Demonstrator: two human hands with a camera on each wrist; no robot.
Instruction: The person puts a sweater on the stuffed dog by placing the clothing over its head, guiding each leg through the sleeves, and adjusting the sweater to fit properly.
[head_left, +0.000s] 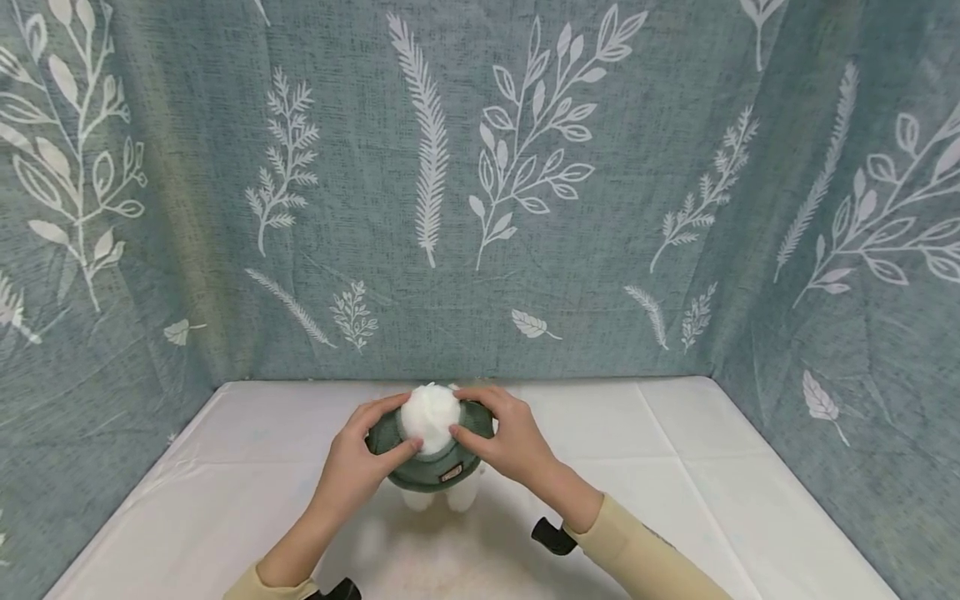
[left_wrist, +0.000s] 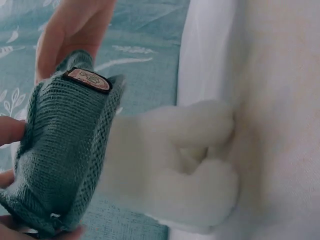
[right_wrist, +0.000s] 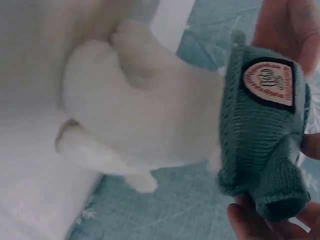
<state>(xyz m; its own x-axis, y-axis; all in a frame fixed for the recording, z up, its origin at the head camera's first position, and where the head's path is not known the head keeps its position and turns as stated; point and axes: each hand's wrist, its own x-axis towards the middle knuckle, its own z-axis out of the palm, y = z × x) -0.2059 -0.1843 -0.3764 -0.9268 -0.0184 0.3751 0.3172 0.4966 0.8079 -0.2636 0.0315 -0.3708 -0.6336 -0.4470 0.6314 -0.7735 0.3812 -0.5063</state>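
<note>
A white plush toy (head_left: 431,410) stands upright on its legs on the white-covered table, a green knitted doll sweater (head_left: 420,477) around its upper part. Its white top shows through the sweater's opening, and the lower body (left_wrist: 145,155) and legs are bare. On the sweater's front is an oval patch (right_wrist: 270,84). My left hand (head_left: 358,454) pinches the sweater's left side near the opening, thumb in front and fingers behind. At the right side my right hand (head_left: 517,437) grips the knit in the same way. Small sleeves stick out at the sides; the toy's face is not visible.
The white table cover (head_left: 615,467) has fold lines and spreads around the toy. Blue-green leaf-print cloth (head_left: 465,317) hangs behind and on both sides. Black straps (head_left: 553,536) sit at the wrists below beige sleeves (head_left: 637,550).
</note>
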